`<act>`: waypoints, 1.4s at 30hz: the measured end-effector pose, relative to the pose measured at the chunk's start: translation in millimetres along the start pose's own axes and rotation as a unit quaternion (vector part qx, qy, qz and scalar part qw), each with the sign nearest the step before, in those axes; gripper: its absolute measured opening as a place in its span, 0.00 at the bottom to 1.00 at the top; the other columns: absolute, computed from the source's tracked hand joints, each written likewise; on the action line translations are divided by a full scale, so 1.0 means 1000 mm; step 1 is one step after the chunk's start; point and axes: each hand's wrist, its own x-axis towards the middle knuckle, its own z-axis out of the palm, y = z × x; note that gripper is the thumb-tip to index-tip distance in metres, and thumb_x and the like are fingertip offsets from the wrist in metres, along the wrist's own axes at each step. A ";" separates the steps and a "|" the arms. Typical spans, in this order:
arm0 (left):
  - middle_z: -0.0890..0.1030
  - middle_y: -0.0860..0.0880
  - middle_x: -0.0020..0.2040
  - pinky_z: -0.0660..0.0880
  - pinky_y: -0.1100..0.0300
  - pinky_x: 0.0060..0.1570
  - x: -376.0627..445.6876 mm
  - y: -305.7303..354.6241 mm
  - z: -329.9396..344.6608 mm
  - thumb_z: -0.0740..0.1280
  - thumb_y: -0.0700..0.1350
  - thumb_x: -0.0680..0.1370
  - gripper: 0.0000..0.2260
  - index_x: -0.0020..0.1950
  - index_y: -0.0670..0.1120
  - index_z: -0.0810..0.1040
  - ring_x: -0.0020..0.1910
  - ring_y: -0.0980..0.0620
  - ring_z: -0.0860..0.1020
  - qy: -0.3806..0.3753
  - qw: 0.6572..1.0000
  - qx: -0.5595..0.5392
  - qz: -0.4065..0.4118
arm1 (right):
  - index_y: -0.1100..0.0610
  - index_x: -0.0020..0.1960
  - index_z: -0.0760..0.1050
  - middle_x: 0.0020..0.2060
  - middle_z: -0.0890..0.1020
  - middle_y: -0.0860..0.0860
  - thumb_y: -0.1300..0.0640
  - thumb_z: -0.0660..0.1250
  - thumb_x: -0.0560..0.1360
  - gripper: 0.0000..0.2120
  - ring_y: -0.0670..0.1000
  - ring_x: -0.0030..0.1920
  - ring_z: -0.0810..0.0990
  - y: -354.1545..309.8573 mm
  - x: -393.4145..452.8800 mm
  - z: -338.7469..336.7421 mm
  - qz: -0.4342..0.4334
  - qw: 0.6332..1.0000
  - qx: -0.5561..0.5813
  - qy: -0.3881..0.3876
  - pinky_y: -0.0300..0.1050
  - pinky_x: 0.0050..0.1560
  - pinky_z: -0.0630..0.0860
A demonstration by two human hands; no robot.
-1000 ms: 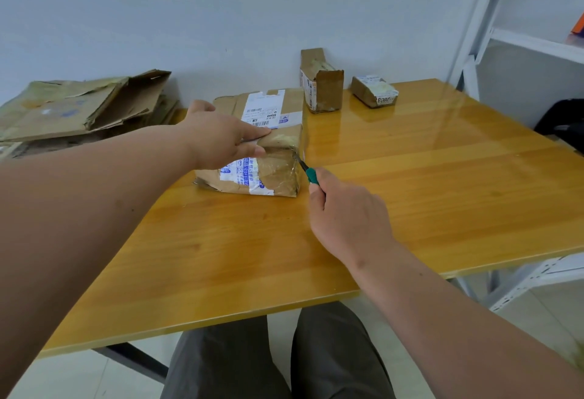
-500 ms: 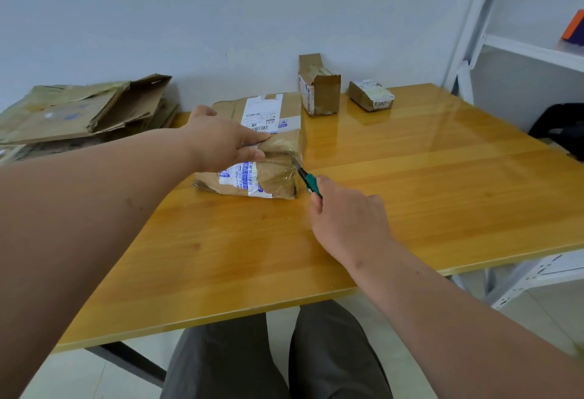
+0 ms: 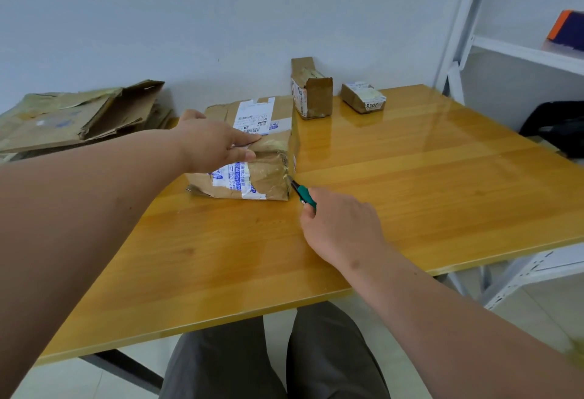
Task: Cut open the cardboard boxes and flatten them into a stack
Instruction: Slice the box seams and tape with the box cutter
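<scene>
A taped brown cardboard box [image 3: 265, 174] with white shipping labels lies on the wooden table [image 3: 410, 196]. My left hand [image 3: 215, 142] rests flat on its top near edge, fingers straight, holding it down. My right hand [image 3: 341, 228] grips a green-handled cutter [image 3: 301, 193]. The blade tip touches the box's near right corner, low on the taped edge. A stack of flattened cardboard [image 3: 76, 114] lies at the far left, beyond the table.
Two smaller boxes stand at the back by the wall: an upright one [image 3: 313, 95] and a low one [image 3: 363, 101]. A white metal shelf frame [image 3: 458, 35] rises at the right with a dark bag [image 3: 556, 126] under it. My knees show below the table's near edge.
My right hand has drawn the cutter down and toward me along the box's right corner edge. My left hand has stayed pressed on the box top.
</scene>
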 end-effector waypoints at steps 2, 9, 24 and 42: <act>0.79 0.54 0.45 0.53 0.49 0.69 0.001 -0.001 0.001 0.46 0.68 0.76 0.28 0.76 0.66 0.57 0.62 0.48 0.73 -0.003 1.000 -0.010 -0.001 | 0.49 0.59 0.69 0.35 0.74 0.45 0.49 0.51 0.83 0.11 0.49 0.35 0.74 -0.002 -0.002 0.001 -0.010 0.999 0.008 0.040 0.49 0.46 0.67; 0.81 0.51 0.57 0.56 0.49 0.66 0.006 -0.007 0.005 0.41 0.70 0.70 0.34 0.76 0.66 0.58 0.62 0.48 0.74 0.009 1.000 -0.018 0.004 | 0.48 0.65 0.67 0.34 0.70 0.43 0.49 0.52 0.84 0.13 0.47 0.34 0.71 -0.003 0.002 0.004 -0.022 0.997 0.008 0.077 0.48 0.46 0.64; 0.74 0.59 0.36 0.50 0.50 0.71 0.006 0.007 0.002 0.46 0.66 0.79 0.26 0.76 0.63 0.59 0.61 0.51 0.74 0.001 1.000 0.025 0.013 | 0.51 0.47 0.65 0.34 0.70 0.46 0.54 0.54 0.82 0.06 0.50 0.37 0.73 -0.006 0.007 0.001 -0.006 0.999 -0.042 -0.006 0.49 0.47 0.63; 0.75 0.57 0.40 0.52 0.50 0.71 0.006 -0.005 0.001 0.45 0.67 0.78 0.26 0.76 0.65 0.57 0.62 0.50 0.74 -0.016 1.000 0.007 0.011 | 0.51 0.44 0.67 0.35 0.73 0.47 0.53 0.54 0.82 0.08 0.49 0.36 0.73 -0.009 0.011 -0.016 0.000 1.000 -0.014 0.005 0.48 0.42 0.67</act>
